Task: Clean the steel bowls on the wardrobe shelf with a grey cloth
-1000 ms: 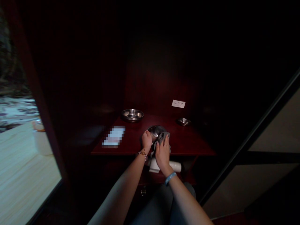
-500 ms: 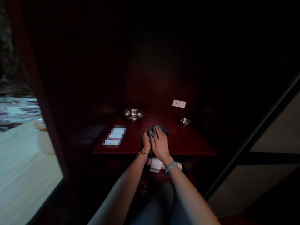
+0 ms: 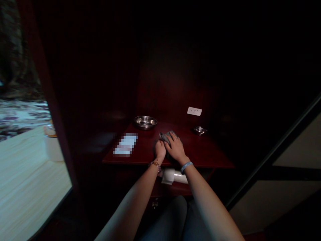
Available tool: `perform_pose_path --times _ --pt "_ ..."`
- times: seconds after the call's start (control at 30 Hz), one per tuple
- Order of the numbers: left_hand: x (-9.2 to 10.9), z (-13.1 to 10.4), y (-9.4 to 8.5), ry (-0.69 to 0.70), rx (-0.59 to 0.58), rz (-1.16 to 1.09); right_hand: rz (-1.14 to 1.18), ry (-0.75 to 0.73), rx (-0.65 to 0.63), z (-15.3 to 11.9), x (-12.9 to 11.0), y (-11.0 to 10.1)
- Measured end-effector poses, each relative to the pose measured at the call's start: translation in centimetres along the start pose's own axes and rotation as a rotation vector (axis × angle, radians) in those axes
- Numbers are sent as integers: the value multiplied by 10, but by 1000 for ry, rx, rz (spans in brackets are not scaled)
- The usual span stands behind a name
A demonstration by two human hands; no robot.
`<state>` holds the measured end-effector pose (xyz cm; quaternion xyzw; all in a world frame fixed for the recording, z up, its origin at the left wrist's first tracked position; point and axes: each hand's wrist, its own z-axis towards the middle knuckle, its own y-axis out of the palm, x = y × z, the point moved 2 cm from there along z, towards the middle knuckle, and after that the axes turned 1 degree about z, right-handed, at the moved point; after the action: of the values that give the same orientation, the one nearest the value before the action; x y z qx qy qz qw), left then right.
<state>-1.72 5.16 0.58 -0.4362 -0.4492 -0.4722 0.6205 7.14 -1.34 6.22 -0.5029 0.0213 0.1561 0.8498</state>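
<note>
A grey cloth [image 3: 164,136] lies bunched on the dark red wooden shelf [image 3: 142,150]. My right hand [image 3: 176,147] presses on it from above, fingers spread across the fabric. Closed beside it, my left hand [image 3: 160,149] grips the cloth's near left edge; its fingertips are partly hidden. Behind the hands, a round steel bowl [image 3: 145,123] stands at the back left of the shelf, and a smaller steel dish [image 3: 200,130] at the back right.
A blurred-out white sheet [image 3: 126,144] lies at the shelf's left. A white socket [image 3: 194,111] is on the back wall. Below the shelf lies a white roll [image 3: 180,177]. On the left, a pale table [image 3: 22,174] carries a white jar [image 3: 54,149].
The cloth has gone from a tall bundle to a flatter fold. My left hand has closed on its near edge, and my right hand has shifted slightly right. The view has turned slightly.
</note>
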Motion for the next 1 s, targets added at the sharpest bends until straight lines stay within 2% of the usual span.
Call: perform_pose_path --times 0.17,0.33,0.6,0.83,1.0 --pt "0 0 1 42 47 10 47 57 24 11 11 8" --pt "3 -1 0 23 37 61 100 102 1 20 31 17" --pt "4 -2 -1 40 50 107 133 207 -5 13 58 22" --pt "0 -1 0 64 64 105 183 200 130 -17 50 20" --pt "-2 -1 2 74 69 100 124 151 147 -45 33 16"
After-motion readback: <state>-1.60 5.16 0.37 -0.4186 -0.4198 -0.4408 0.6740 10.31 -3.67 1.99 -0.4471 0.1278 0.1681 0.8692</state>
